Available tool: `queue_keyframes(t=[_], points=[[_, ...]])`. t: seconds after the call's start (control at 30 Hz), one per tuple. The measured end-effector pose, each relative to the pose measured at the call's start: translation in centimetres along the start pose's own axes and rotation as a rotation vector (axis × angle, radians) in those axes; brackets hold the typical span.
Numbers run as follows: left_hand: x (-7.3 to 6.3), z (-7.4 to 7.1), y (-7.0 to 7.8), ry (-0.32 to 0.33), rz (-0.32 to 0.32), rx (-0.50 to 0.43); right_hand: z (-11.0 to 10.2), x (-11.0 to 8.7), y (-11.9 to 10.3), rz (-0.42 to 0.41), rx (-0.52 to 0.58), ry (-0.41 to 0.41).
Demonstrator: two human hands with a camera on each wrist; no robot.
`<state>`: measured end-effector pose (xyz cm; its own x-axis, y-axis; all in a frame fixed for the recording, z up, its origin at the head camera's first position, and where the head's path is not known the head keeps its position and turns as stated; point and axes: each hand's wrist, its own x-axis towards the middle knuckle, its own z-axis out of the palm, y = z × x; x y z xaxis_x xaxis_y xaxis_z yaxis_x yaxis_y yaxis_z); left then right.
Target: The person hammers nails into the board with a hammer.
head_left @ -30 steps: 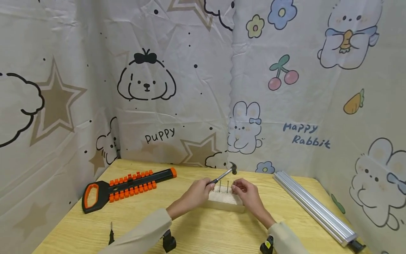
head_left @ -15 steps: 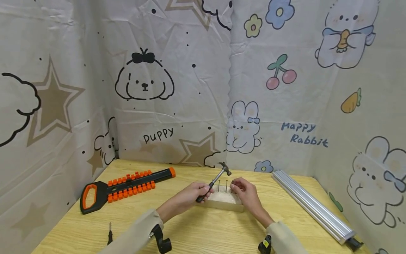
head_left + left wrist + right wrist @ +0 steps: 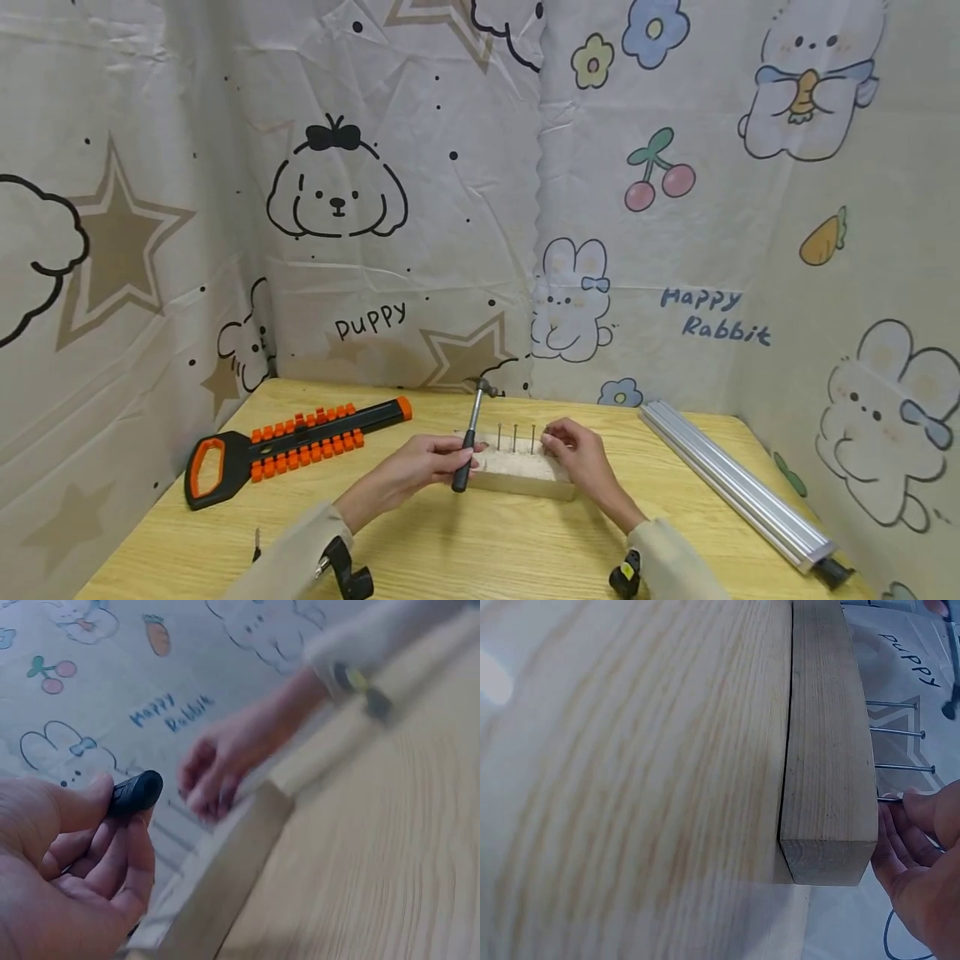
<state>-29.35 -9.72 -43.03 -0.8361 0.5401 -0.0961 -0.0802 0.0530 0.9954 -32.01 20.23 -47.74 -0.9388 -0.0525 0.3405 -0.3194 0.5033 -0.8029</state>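
My left hand holds a claw hammer by its black handle, with the head up and towards the back. The handle end shows between thumb and fingers in the left wrist view. At the right end of a pale wooden block, my right hand pinches a nail standing on the block's top, its upper part covered by the fingers. Three more nails stand upright in a row to the left of that hand.
A black and orange tool rack lies at the table's left, with a small screwdriver nearer the front. A long silver metal bar lies along the right side. Printed curtains hang round the table.
My left hand has moved left with the hammer, whose head has swung from the right of the nails to their left. The right hand stays at the block's right end.
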Motion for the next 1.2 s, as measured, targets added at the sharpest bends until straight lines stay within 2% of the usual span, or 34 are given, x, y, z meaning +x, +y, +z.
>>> queue_keyframes(t=[0.13,0.3,0.4,0.47,0.57,0.73,0.8,0.87,1.03,1.13,1.2], points=[[-0.8,-1.3,-0.7,0.078,0.070,0.199,0.2,0.1,-0.1,-0.018,-0.014,0.002],[-1.2,-2.6,-1.4,0.184,0.118,0.399,0.2,0.3,0.0,-0.035,-0.023,0.006],[-1.3,-3.5,-1.7,0.256,0.096,0.471,0.3,0.5,0.0,-0.056,-0.029,0.011],[-1.3,-3.9,-1.8,0.282,0.066,0.488,0.3,0.5,0.0,-0.065,-0.031,0.013],[-1.4,-4.2,-2.0,0.299,0.014,0.517,0.2,0.6,0.1,-0.058,-0.022,0.009],[-1.4,-4.2,-2.6,0.293,-0.042,0.616,0.2,0.6,0.1,-0.037,-0.002,0.000],[-1.4,-4.2,-2.8,0.272,-0.058,0.608,0.2,0.6,0.0,-0.032,0.004,-0.003],[-1.3,-4.3,-3.1,0.239,-0.077,0.559,0.2,0.5,0.0,-0.029,0.011,-0.004],[-1.1,-4.9,-3.9,0.138,-0.140,0.363,0.2,0.5,0.0,-0.036,0.010,0.004],[-1.1,-5.3,-4.2,0.110,-0.170,0.285,0.2,0.4,0.0,-0.040,0.004,0.011],[-1.1,-5.4,-4.2,0.105,-0.183,0.275,0.2,0.4,0.0,-0.037,0.003,0.011]])
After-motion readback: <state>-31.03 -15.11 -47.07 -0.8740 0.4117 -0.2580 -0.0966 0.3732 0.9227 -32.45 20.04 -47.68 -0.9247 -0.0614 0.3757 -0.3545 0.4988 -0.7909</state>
